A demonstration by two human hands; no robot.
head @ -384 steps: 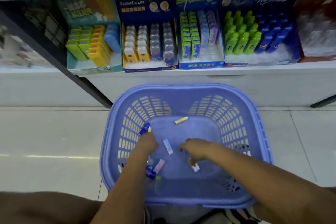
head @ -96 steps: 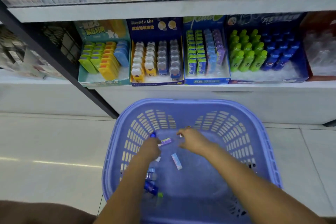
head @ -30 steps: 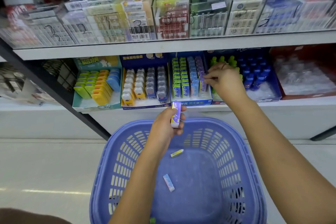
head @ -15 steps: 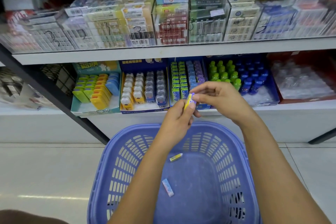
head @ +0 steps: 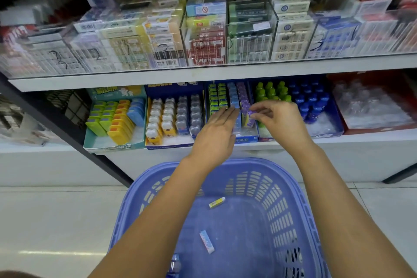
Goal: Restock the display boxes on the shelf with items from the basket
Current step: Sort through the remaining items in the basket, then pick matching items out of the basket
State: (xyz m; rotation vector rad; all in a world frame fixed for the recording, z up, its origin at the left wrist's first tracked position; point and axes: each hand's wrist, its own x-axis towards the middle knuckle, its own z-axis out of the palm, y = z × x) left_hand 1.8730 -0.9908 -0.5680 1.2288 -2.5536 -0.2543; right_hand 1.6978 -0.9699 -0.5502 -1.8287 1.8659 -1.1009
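Note:
A blue plastic basket (head: 291,189) stands on the floor below the shelf. A yellow item (head: 216,202), a light blue and pink item (head: 206,241) and a dark blue item (head: 173,265) lie in it. My right hand (head: 279,119) pinches a small purple item (head: 250,115) over the purple column of the middle display box (head: 246,139). That box holds green, blue and purple rows. My left hand (head: 216,135) reaches to the same box with fingers straight, its tips at the blue column.
Left of that box stand a display box of bear-shaped items (head: 173,117) and a teal box of yellow and green items (head: 112,119). To the right is a box of green and blue bottles (head: 297,101). Clear cases of packets (head: 203,36) fill the upper shelf.
Half a second ago both hands met over the basket and the left passed an item to the right. Both hands have since moved forward to the middle display box.

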